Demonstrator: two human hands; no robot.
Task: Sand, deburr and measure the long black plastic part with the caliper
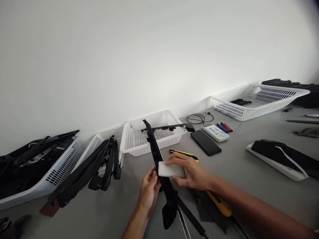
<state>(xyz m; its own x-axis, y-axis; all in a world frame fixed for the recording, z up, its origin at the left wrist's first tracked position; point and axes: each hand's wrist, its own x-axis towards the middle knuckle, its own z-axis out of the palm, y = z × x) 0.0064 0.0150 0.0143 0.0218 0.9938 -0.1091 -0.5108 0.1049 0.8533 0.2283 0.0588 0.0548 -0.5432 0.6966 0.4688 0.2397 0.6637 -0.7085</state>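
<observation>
My left hand (149, 187) is closed round the middle of a long black plastic trim piece (166, 191), which slants upright over the grey table. Between the fingers and thumb of my right hand (191, 171) is a white rectangular block (170, 170), perhaps a sponge. The block lies against the trim piece near my left thumb; whether it presses on it I cannot tell. Just behind my right hand, a yellow-and-black utility knife (184, 153) is partly covered. Under my right forearm rests a yellow-handled tool (219, 204) with a cord.
White baskets (134, 152) stand along the wall, several with black plastic parts (99, 164). To the right lie a black phone (205, 142), a white device (215, 132), a blue lighter (222, 127), a red lighter (226, 126), a coiled cable (196, 119) and a black-and-white part (279, 159).
</observation>
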